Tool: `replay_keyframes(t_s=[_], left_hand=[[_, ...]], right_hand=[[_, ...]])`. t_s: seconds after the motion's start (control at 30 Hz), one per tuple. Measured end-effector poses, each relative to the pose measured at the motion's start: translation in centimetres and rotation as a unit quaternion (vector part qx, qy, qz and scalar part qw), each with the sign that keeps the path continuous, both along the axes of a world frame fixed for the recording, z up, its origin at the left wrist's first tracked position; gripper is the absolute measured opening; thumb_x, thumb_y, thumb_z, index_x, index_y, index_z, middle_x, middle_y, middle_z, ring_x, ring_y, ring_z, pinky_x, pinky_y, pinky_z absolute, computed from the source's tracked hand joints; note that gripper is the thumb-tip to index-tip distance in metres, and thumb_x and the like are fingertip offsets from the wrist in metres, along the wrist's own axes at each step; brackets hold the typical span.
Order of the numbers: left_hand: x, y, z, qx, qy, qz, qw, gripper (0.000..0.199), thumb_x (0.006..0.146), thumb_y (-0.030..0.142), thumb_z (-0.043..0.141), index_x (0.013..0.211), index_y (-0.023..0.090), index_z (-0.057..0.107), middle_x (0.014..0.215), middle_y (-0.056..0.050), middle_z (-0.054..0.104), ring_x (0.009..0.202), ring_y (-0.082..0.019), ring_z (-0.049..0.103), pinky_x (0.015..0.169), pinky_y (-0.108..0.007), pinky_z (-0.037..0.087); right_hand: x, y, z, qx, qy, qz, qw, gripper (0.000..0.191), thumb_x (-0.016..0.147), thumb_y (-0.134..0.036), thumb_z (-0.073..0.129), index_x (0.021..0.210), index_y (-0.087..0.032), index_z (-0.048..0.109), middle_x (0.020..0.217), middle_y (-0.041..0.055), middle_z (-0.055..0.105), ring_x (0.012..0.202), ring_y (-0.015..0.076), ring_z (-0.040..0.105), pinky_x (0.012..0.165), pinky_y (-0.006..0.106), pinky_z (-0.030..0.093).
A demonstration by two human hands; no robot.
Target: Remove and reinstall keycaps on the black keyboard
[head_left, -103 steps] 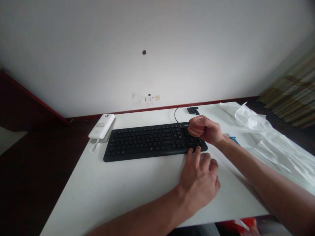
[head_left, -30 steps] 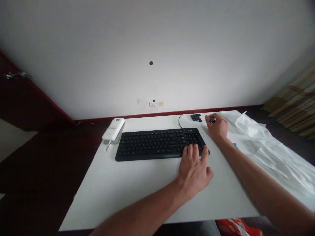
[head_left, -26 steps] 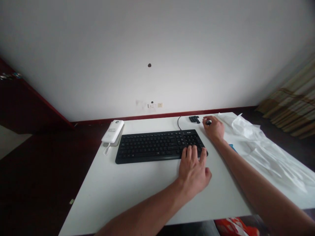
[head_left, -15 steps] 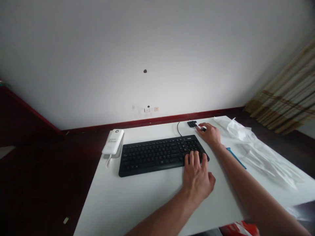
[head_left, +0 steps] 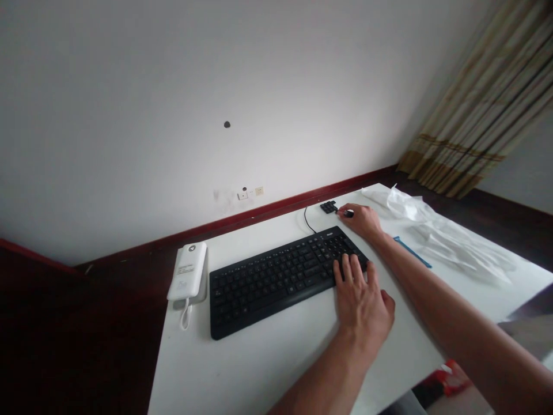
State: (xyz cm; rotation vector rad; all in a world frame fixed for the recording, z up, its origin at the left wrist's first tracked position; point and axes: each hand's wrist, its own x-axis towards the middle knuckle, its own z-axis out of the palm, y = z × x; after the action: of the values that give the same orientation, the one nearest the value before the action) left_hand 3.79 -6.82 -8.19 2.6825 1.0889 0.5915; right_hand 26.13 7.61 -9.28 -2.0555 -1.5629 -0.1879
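Note:
A black keyboard lies at an angle on the white table. My left hand rests palm down at its right end, fingers spread over the lower number-pad keys. Beyond the keyboard's far right corner, my right hand reaches to a small cluster of loose black keycaps. Its thumb and fingers are pinched together beside the cluster; something dark shows at them, too small to make out. The keyboard's cable curls off behind it.
A white power bank with a short cable loop lies left of the keyboard. To the right are a blue stick-like tool and crumpled white plastic wrapping. A wall with sockets stands behind the table.
The view has turned to the right and tilted. My right hand has its pinched fingers closer to the keycap cluster. My left hand stays on the keyboard's right end.

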Motion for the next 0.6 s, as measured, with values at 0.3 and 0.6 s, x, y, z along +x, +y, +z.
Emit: replay_keyframes(t_s=[0.3, 0.6], left_hand=[[-0.2, -1.0, -0.1, -0.001, -0.018, 0.007, 1.000, 0.067, 0.098, 0.043, 0.054, 0.158, 0.016, 0.041, 0.164, -0.020, 0.037, 0.152, -0.035, 0.035, 0.124, -0.057, 0.034], [-0.5, -2.0, 0.4, 0.012, 0.018, 0.028, 0.999, 0.091, 0.093, 0.046, 0.064, 0.168, 0.020, 0.019, 0.168, -0.020, 0.032, 0.152, -0.040, 0.034, 0.121, -0.062, 0.036]], right_hand=[[-0.3, -0.2, 0.3, 0.004, -0.012, 0.026, 1.000, 0.028, 0.093, -0.039, 0.061, 0.109, -0.025, 0.079, 0.112, 0.0069, 0.079, 0.091, 0.0240, 0.070, 0.074, 0.033, 0.047], [-0.2, -0.2, 0.2, 0.010, -0.008, 0.028, 1.000, 0.023, 0.092, -0.036, 0.061, 0.101, -0.025, 0.080, 0.107, 0.0060, 0.079, 0.087, 0.0231, 0.069, 0.073, 0.032, 0.046]])
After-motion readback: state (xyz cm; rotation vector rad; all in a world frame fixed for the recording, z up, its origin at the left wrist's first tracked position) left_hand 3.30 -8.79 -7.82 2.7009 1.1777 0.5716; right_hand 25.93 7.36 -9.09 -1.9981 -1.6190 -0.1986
